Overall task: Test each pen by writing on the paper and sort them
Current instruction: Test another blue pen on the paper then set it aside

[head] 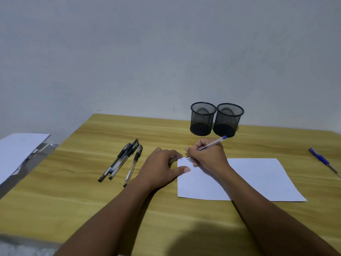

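A white sheet of paper [258,180] lies on the wooden table [73,191]. My right hand [208,154] grips a clear pen with a blue end [215,143], its tip down on the sheet's far left corner beside small blue marks [181,159]. My left hand [162,165] rests on that corner, thumb pressing the paper, and its curled fingers hold what looks like a small blue cap [174,157]. Several black pens [120,160] lie in a loose group to the left. Another blue pen [322,160] lies near the right edge.
Two black mesh cups stand side by side at the back, the left cup [202,119] and the right cup [227,120]; both look empty. More white paper [16,152] lies on a grey surface left of the table. A wall rises behind.
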`<state>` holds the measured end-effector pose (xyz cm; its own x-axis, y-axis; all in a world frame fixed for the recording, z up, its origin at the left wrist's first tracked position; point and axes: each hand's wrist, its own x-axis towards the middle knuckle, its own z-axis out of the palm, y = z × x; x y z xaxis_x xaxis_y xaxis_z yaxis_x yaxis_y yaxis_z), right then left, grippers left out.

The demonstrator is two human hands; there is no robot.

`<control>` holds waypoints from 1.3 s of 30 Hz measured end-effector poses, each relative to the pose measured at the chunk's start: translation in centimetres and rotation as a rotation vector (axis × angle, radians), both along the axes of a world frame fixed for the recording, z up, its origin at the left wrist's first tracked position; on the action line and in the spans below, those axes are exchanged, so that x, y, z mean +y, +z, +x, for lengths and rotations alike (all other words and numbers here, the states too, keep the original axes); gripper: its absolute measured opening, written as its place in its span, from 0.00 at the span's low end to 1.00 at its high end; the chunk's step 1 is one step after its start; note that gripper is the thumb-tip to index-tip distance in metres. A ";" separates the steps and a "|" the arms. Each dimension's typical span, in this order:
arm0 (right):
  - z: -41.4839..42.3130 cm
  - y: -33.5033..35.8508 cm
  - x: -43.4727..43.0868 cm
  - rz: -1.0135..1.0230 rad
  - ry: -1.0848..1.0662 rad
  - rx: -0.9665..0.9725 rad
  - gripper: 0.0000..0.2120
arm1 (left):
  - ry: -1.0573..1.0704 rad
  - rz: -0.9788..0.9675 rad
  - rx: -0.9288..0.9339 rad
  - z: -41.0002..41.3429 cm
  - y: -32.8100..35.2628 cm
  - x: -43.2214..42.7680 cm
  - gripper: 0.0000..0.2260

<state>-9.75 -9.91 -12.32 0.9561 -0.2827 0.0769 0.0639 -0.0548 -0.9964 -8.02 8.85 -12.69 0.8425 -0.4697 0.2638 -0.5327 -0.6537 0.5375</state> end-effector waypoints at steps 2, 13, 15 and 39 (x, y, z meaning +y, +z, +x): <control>0.2 -0.2 0.1 -0.012 0.003 -0.012 0.14 | 0.001 0.001 0.007 0.0 0.0 -0.1 0.25; 0.1 -0.6 0.3 -0.118 0.001 -0.039 0.13 | 0.014 -0.021 0.033 0.1 0.0 -0.1 0.25; 0.1 -0.5 0.2 -0.142 0.003 -0.035 0.12 | 0.010 -0.029 0.034 -0.1 0.1 -0.2 0.24; -0.1 -0.5 0.2 -0.086 -0.034 -0.035 0.11 | 0.020 -0.030 0.073 0.1 0.0 0.0 0.25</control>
